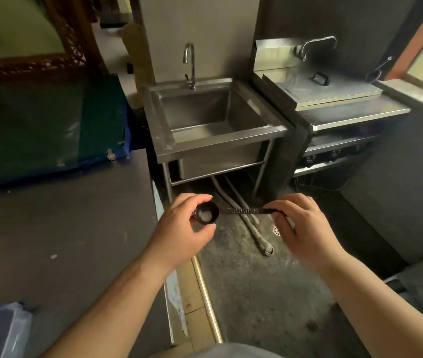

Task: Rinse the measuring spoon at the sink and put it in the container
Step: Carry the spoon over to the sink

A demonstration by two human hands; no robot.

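Spoon carried level, centre-low in frame, short of the sink. Measuring spoon point(227, 212) held across both hands: left hand point(182, 228) pinching around the dark bowl, right hand point(306, 228) clamped on the handle end. Bowl holds a small whitish residue. Sink point(163, 130), upper centre, looks dry and empty; tap point(191, 65) not running. Judgement: approach step. Keep the bowl upright until over the basin, then free one hand for the tap lever and tilt the bowl under the stream. Lidded steel box point(334, 91) at upper right is shut, contents hidden; whether it is the target container, cannot tell.
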